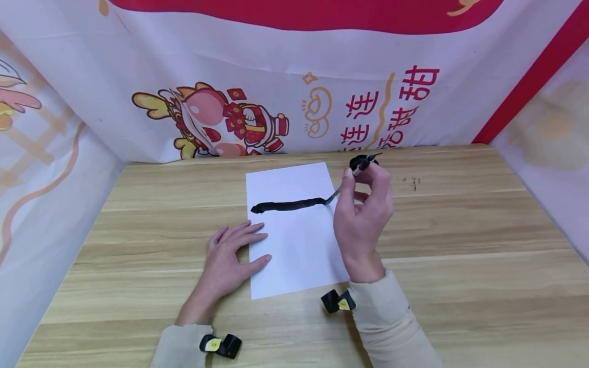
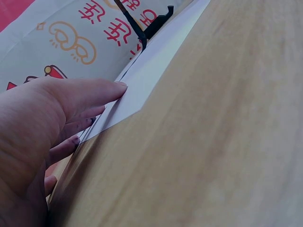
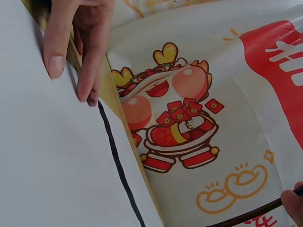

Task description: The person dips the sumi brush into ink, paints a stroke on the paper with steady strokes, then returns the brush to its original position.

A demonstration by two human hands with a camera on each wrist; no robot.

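Note:
A white sheet of paper (image 1: 294, 255) lies on the wooden table, with a thick black stroke (image 1: 290, 205) running across its upper half. My right hand (image 1: 363, 220) pinches a thin dark brush (image 1: 333, 196) above the sheet's right edge. The brush tip touches the paper at the right end of the stroke. My left hand (image 1: 230, 260) rests at the sheet's left edge, fingers spread and thumb on the paper. In the right wrist view, dark smudges show on a left fingertip (image 3: 92, 100); only part of the right thumb (image 3: 293, 208) appears beside the brush.
Behind the right hand is a black object (image 1: 357, 162), partly hidden. Small dark marks (image 1: 414, 183) spot the wooden table (image 1: 483, 245) to the right. A printed cloth (image 1: 257, 56) hangs at the table's back edge, and cloth also lines both sides.

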